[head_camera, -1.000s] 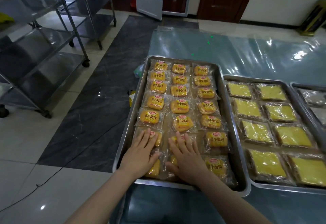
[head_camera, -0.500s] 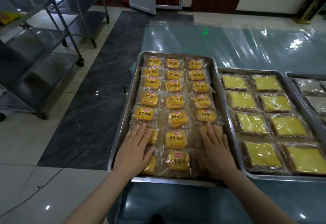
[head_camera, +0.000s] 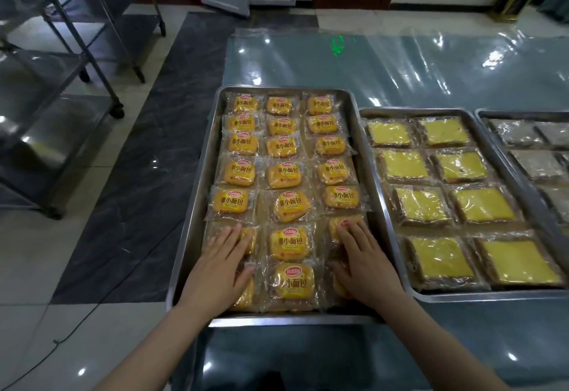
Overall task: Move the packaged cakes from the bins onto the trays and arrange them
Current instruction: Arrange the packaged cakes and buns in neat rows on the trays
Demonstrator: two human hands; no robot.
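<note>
Left tray (head_camera: pixel 198 206) is sitting at the near left edge of the table (head_camera: pixel 385 64), holding packaged cakes (head_camera: pixel 283 175) in three columns, orange labels facing up. Left hand (head_camera: pixel 215 270) is lying flat, fingers straight and slightly spread, pressing on the nearest packs of the left column. Right hand (head_camera: pixel 366 267) is lying likewise on the right column's nearest packs. Just right, the middle tray (head_camera: pixel 492 295) is carrying square yellow cakes (head_camera: pixel 403 164) in two columns. A third tray (head_camera: pixel 523 113) is showing at the right edge. A steel rack (head_camera: pixel 46 119) is standing on the floor, left.
</note>
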